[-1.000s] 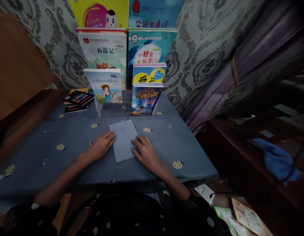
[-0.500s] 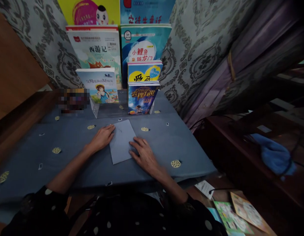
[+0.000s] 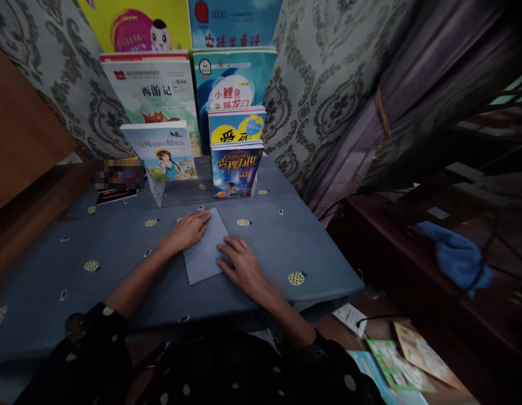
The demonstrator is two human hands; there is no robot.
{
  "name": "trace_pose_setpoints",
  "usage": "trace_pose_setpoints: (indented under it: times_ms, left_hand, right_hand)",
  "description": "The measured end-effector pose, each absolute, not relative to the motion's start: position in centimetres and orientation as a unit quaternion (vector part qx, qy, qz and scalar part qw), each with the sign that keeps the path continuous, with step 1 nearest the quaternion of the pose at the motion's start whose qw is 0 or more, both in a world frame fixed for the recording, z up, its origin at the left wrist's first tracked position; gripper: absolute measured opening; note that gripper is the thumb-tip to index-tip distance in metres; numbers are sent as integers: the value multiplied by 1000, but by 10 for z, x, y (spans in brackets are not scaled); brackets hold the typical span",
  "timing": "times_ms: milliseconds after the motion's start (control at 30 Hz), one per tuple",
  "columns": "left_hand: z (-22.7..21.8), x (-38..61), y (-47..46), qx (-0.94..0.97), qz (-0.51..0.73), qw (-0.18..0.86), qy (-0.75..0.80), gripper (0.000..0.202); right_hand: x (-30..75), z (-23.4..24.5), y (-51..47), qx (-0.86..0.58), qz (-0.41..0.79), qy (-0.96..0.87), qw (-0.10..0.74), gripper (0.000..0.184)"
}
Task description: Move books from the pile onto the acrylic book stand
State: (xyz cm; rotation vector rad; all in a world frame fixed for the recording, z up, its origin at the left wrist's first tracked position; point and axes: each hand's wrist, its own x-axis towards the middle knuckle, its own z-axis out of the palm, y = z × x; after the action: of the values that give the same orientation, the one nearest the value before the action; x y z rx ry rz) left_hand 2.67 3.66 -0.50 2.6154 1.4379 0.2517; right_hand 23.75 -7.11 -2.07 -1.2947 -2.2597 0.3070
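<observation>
A pale grey sheet of paper [image 3: 204,257] lies flat on the blue-grey tablecloth [image 3: 117,247] in front of me. My left hand [image 3: 190,230] rests palm down on the sheet's upper left part, fingers stretched toward its far corner. My right hand [image 3: 241,266] lies flat over the sheet's right edge, fingers spread, partly on the cloth. Neither hand grips anything.
A clear tiered stand [image 3: 176,188] behind the sheet holds several upright children's books [image 3: 235,169]. More books [image 3: 117,185] lie flat at the left. A patterned curtain hangs behind; a dark wooden bench with a blue cloth [image 3: 455,256] stands at right. Booklets [image 3: 413,354] lie on the floor.
My left hand has slid from the sheet's left edge up onto its upper part. My right hand has stayed on the right edge. The view has drifted to the right.
</observation>
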Motion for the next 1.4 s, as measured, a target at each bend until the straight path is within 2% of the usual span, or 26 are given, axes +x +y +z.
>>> trace_pose_setpoints:
  times_ms: [500,967,1100,1400]
  left_hand:
    - [-8,54,41,887,87,35,453,48]
    - [-18,51,20,922,135,34,361,44]
    - [-18,50,13,927,130,51,349,43]
    - [-10,53,-17,937,106,94,321,45]
  right_hand:
    - [237,-20,-70,-502,138,-814,257,35]
    - [237,-26,-67,-495,151,-811,273,34]
    - [237,-27,-66,-491,172,-795,312,33]
    - [246,-25,-68,-529,206,-679,465,36]
